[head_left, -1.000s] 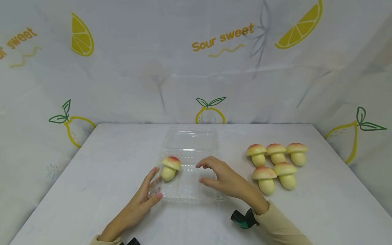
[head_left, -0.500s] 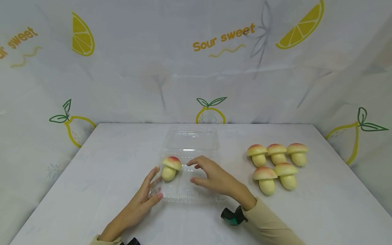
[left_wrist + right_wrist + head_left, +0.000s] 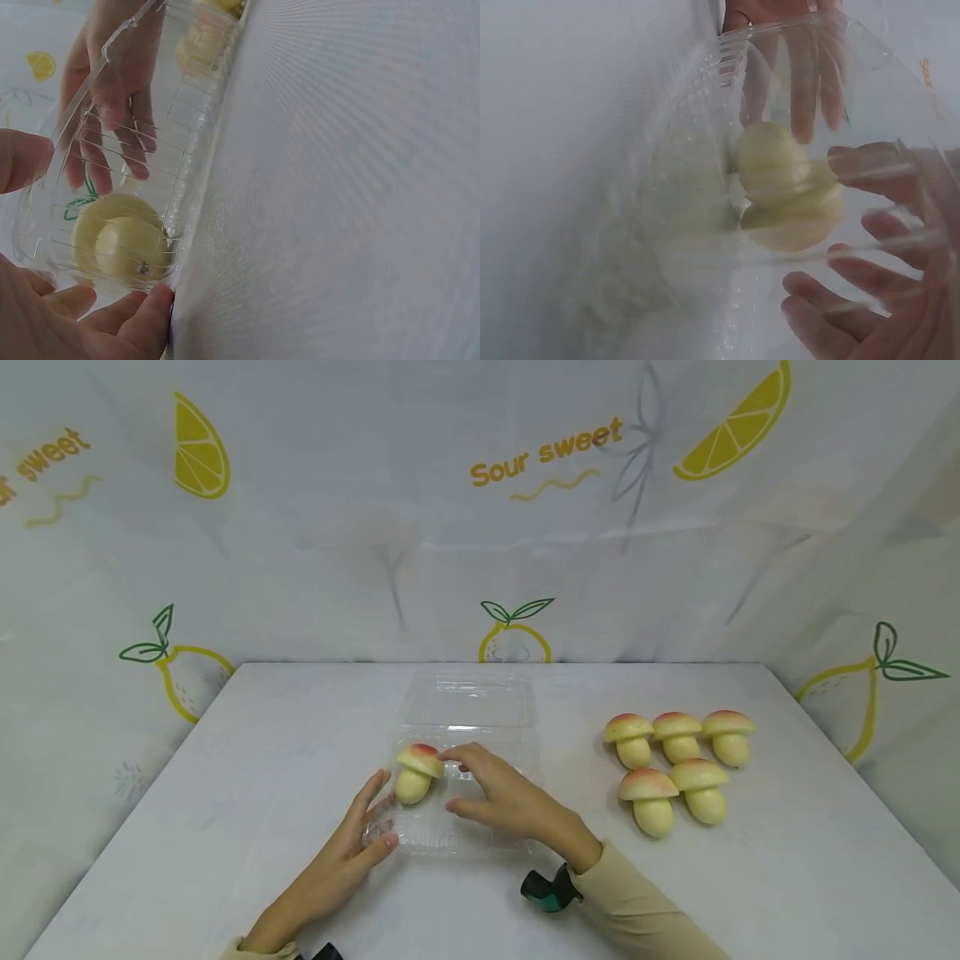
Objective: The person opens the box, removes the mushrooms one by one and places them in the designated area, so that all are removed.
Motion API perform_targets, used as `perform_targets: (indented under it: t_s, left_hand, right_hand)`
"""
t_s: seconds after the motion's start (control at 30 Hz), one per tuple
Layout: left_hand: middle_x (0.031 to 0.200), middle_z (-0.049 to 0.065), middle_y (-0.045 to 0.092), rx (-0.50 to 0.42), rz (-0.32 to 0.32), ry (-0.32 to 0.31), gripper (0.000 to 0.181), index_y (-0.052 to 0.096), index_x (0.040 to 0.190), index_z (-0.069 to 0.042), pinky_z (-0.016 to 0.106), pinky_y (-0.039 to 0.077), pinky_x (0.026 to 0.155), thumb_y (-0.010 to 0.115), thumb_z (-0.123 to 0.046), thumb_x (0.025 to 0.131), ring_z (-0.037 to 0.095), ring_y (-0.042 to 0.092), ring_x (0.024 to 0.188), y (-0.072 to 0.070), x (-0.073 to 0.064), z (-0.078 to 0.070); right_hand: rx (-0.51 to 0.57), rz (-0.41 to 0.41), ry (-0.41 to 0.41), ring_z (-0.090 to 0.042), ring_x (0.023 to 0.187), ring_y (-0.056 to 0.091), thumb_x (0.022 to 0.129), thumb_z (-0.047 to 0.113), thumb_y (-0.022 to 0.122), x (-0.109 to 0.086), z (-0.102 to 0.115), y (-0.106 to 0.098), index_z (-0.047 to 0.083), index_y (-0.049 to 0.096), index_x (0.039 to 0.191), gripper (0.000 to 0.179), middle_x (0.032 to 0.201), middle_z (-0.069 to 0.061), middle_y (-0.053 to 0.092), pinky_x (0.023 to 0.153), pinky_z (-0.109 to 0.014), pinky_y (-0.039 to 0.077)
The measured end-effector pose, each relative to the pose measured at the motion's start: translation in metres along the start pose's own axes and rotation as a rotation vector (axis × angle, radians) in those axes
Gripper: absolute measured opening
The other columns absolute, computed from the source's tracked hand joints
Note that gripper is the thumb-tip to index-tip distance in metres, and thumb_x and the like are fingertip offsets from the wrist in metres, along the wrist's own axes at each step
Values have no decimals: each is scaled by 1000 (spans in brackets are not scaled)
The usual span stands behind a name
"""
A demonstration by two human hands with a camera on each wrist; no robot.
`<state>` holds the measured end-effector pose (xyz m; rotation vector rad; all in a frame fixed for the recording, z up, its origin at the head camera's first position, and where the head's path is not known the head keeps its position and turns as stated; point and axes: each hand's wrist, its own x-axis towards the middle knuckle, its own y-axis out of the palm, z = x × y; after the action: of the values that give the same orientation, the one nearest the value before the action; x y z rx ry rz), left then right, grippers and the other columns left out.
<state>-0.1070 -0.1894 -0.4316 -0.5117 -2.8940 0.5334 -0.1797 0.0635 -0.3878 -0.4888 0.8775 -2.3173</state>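
Note:
A clear plastic clamshell box lies with its lid folded back, away from me. One mushroom-shaped piece, with a cream stem and a red-tinged cap, rests in the left part of its base. My left hand holds the box's near left corner, thumb at the front rim and fingers along the side wall. Over the base, my right hand has its fingers spread loosely, the index fingertip right at the cap's edge. In the right wrist view, the mushroom appears through the clear wall, beside the right fingers.
Several more such mushrooms lie in two rows on the right of the white table. The raised lid extends toward the back edge. A lemon-print cloth hangs behind.
My right hand has moved left across the box base, from its right side to the mushroom's cap. The left hand, box and mushrooms have stayed in place.

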Motion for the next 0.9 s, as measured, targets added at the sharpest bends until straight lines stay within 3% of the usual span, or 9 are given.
perform_targets:
  t_s: [0.13, 0.3, 0.5, 0.7, 0.9]
  left_hand:
    - [167, 17, 1, -8, -1, -15, 77, 0, 160, -16, 67, 43, 101, 51, -16, 103, 57, 16, 146, 0, 0, 1]
    - [166, 20, -1, -3, 4, -31, 78, -3, 159, -11, 70, 41, 102, 50, -17, 103, 58, 15, 145, 0, 0, 2]
    - [166, 20, -1, -4, 8, -14, 77, -2, 160, -11, 69, 42, 101, 50, -16, 103, 59, 15, 145, 0, 0, 1]
    - [165, 22, -1, 5, 6, -9, 77, -2, 159, -9, 69, 42, 100, 50, -16, 103, 60, 15, 144, 0, 0, 0]
    - [165, 22, -1, -4, 11, -17, 77, -3, 159, -9, 70, 42, 100, 49, -16, 103, 61, 14, 144, 0, 0, 1]
  right_hand:
    - [-13, -1, -17, -30, 126, 56, 90, 17, 71, 4, 2, 4, 7, 45, 145, 61, 144, -9, 51, 106, -44, 48]
    - [-22, 3, -17, -28, 141, 44, 90, 18, 72, 9, 3, 9, 9, 39, 150, 69, 153, -10, 42, 115, -46, 40]
    - [-28, 26, -2, -28, 147, 36, 90, 20, 72, 12, 3, 12, 15, 35, 154, 74, 159, -10, 35, 117, -49, 35]
    - [-25, 44, 4, -27, 147, 35, 91, 20, 71, 13, 4, 13, 15, 34, 154, 73, 159, -8, 35, 118, -48, 35]
    - [-13, 53, 14, -23, 135, 47, 92, 20, 71, 13, 3, 14, 18, 39, 152, 68, 148, -8, 42, 111, -45, 43]
